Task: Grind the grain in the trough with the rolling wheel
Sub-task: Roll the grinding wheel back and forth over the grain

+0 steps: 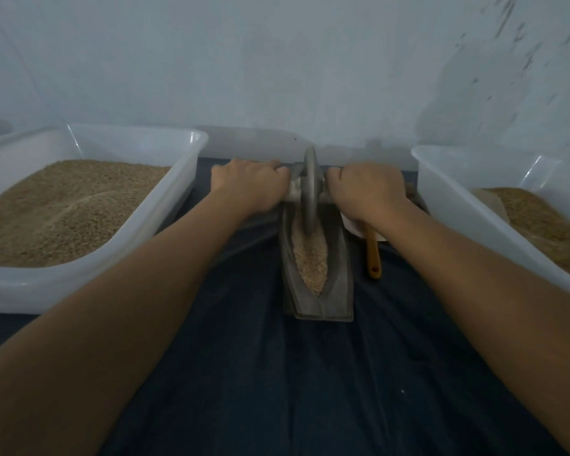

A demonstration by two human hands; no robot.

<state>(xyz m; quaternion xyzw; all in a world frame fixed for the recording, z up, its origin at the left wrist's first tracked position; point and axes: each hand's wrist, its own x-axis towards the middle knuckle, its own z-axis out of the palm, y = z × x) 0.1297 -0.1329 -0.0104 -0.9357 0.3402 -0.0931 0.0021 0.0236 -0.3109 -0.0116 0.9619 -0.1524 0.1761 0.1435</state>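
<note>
Grinding under way: on a dark blue cloth over the desk, a boat-shaped metal trough runs away from the viewer, its near half holding pale, partly crushed grain. Farther along, the rolling wheel stands upright in the groove toward the far end, w/ the person's left hand and right hand each in a closed grip round the axle handle on either side of it (arms at full stretch).

Judged from this, the step in hand is the rolling pass itself; the next move prob. calls for drawing the wheel back toward the near tip, pressure even on both handles so it stays in the groove.

A wooden handle lies right of the trough, apparently a spoon, its head hidden. Flanking both: left tub and right tub, each w/ brown grain.

No brands, labels or writing legible.
</note>
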